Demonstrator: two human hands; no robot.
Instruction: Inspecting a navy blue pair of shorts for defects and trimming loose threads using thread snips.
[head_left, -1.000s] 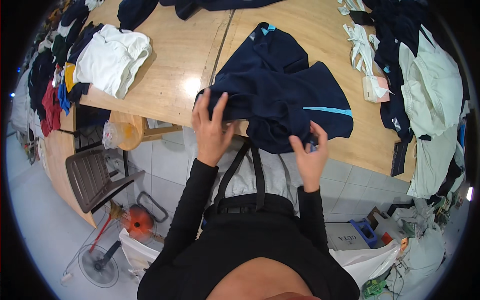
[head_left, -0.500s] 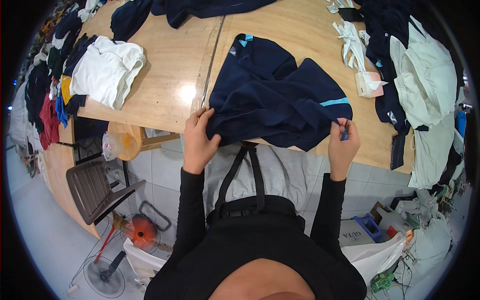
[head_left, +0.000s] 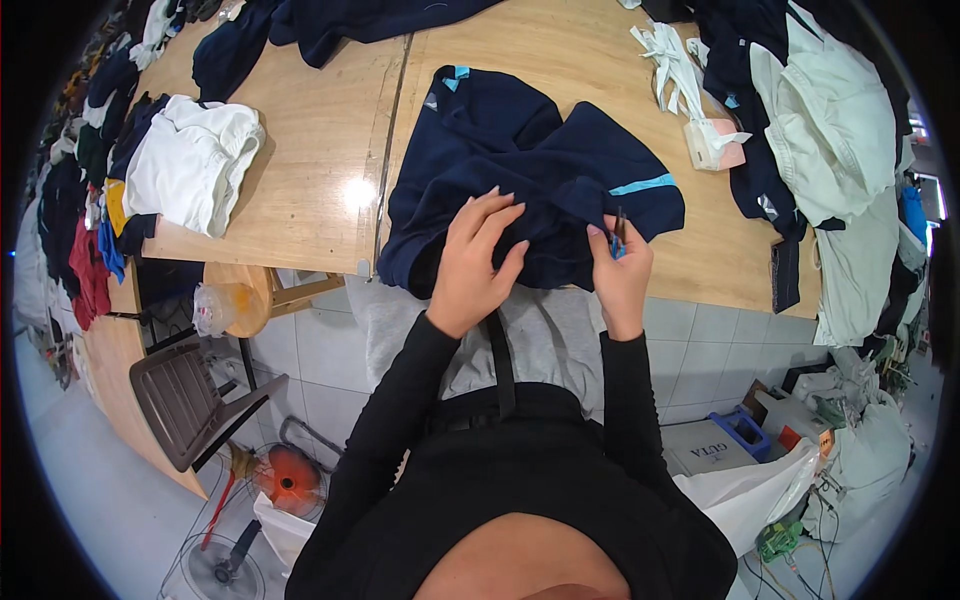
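Note:
A navy garment [head_left: 500, 150] with a light-blue stripe and two leg-like parts lies rumpled at the near edge of the table. My left hand [head_left: 478, 260] is over its near middle, fingers spread and holding nothing; whether the fingertips press the cloth I cannot tell. My right hand [head_left: 622, 275] is closed around small blue thread snips [head_left: 618, 243], their dark tips pointing up and away from me. The right fingers are at the garment's near right part, beneath the stripe.
Folded white garments [head_left: 195, 165] lie on the table [head_left: 310, 130] at left. A pink-and-white tissue box [head_left: 712, 148], white strips [head_left: 675, 70] and pale garments [head_left: 835, 140] are at right. Below stand a wooden stool [head_left: 255, 300], a brown chair [head_left: 180, 405] and a fan [head_left: 290, 482].
My left hand has left the garment's near left corner and moved right over its middle. My right hand has shifted left with the snips, whose dark tips now show.

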